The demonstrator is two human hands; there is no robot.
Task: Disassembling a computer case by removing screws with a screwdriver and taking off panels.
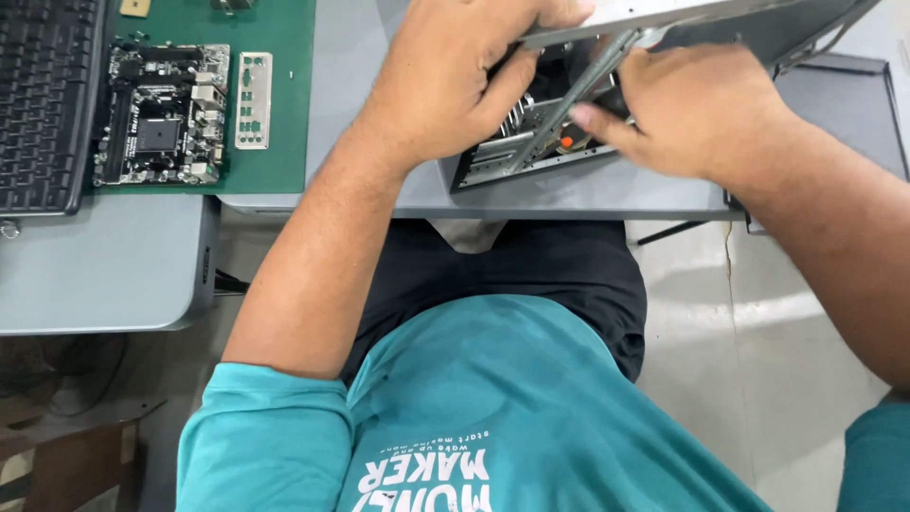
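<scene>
Two hands work at the computer case (531,142), upper centre: my left hand (455,76) grips its top edge, my right hand (692,104) pinches inside it. Upper left, a motherboard (161,114) and metal plate (253,100) lie on a green mat (284,38), beside a keyboard (43,95)

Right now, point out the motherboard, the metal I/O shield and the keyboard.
motherboard (161,114), head view, centre of the board.
metal I/O shield (253,100), head view, middle of the plate.
keyboard (43,95), head view, key area.
</scene>
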